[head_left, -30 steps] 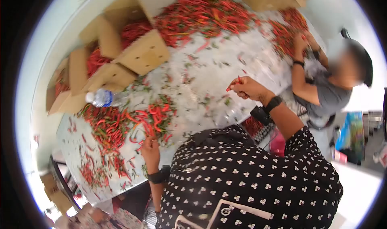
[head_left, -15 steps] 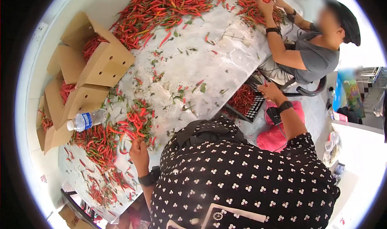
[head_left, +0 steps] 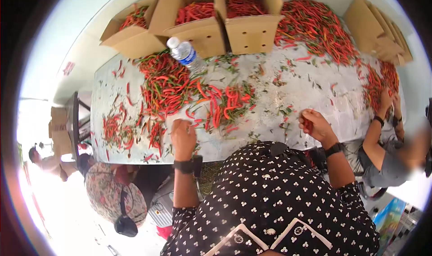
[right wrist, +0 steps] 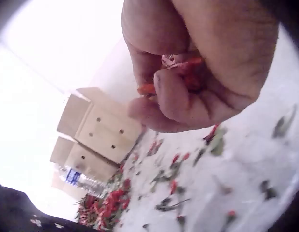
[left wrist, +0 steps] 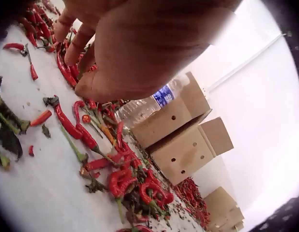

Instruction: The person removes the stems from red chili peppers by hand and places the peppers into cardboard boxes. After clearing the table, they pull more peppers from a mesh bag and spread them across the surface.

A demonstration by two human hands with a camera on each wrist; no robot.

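Over the near side of the table, my left hand hovers by a heap of red chillies. Its fingers hang loosely bent in the left wrist view, nothing showing between them, with chillies scattered below. To the right, above the tabletop, my right hand curls round red chilli pieces, which peek out between thumb and fingers in the right wrist view. Between the hands lies a looser group of curved red chillies.
A water bottle leans by the heap. Behind it stand cardboard boxes of chillies. A large chilli pile lies at the back right near folded cardboard. Another person works at the right end; stems and leaves litter the tabletop.
The head view has swung left. My right hand went from over the table to beside the crate past its edge, and is now back above the table, holding chilli pieces. My left hand stays near the chillies.
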